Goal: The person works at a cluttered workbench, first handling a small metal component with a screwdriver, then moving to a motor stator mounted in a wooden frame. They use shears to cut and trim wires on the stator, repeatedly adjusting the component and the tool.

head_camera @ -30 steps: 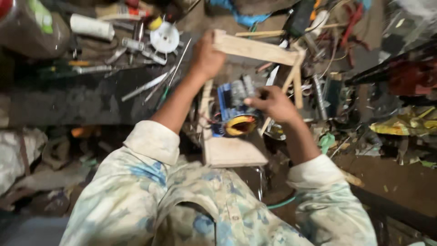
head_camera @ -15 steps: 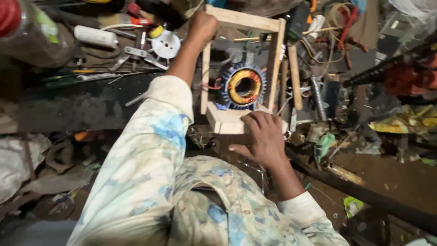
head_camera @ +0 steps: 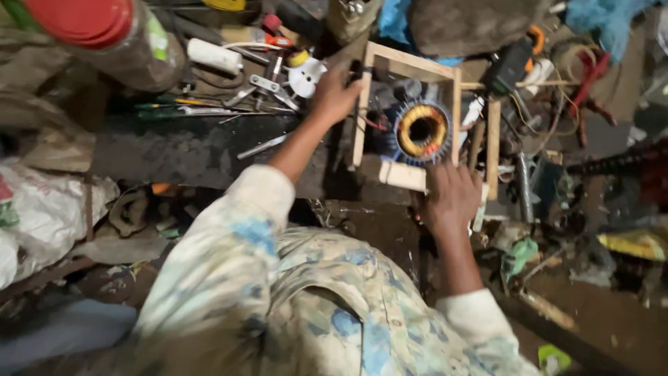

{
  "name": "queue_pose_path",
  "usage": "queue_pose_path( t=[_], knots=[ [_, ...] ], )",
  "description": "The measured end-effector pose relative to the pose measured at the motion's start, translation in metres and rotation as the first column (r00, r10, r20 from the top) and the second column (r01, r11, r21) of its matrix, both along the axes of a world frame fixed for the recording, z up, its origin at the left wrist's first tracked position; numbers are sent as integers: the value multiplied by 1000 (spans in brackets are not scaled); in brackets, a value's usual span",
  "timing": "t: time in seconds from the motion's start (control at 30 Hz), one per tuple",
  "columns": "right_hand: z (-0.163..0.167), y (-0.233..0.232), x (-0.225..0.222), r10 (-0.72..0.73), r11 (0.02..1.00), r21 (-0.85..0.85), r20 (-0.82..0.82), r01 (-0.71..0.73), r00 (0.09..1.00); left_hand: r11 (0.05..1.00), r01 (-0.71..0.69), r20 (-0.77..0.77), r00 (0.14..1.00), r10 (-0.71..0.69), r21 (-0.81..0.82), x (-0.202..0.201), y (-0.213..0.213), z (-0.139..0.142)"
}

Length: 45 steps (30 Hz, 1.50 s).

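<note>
Your left hand (head_camera: 335,94) grips the far corner of the wooden frame (head_camera: 407,118), your right hand (head_camera: 451,198) clasps its near bar, and the copper coil (head_camera: 421,131) sits inside on the cluttered bench (head_camera: 195,150).

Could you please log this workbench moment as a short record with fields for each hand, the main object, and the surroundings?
Left hand: left hand grips the far left corner of the wooden frame.
Right hand: right hand rests on the frame's near wooden block.
Inside frame: round coil with yellow winding.
Left of frame: scattered hand tools on the dark bench.
Top left: jar with red lid.
</note>
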State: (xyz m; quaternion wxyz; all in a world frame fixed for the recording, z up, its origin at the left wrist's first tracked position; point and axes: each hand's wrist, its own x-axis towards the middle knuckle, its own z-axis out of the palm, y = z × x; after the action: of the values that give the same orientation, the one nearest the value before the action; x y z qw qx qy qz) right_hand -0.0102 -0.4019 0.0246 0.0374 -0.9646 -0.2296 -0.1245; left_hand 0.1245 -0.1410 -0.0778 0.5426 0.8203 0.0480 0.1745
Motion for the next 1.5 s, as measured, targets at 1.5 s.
queue_pose_path(
  t=[1.5],
  knots=[
    [-93,-152,-53,114,716,587,-632,378,767,912,-96,46,995,85,399,-105,-115,45]
  ],
)
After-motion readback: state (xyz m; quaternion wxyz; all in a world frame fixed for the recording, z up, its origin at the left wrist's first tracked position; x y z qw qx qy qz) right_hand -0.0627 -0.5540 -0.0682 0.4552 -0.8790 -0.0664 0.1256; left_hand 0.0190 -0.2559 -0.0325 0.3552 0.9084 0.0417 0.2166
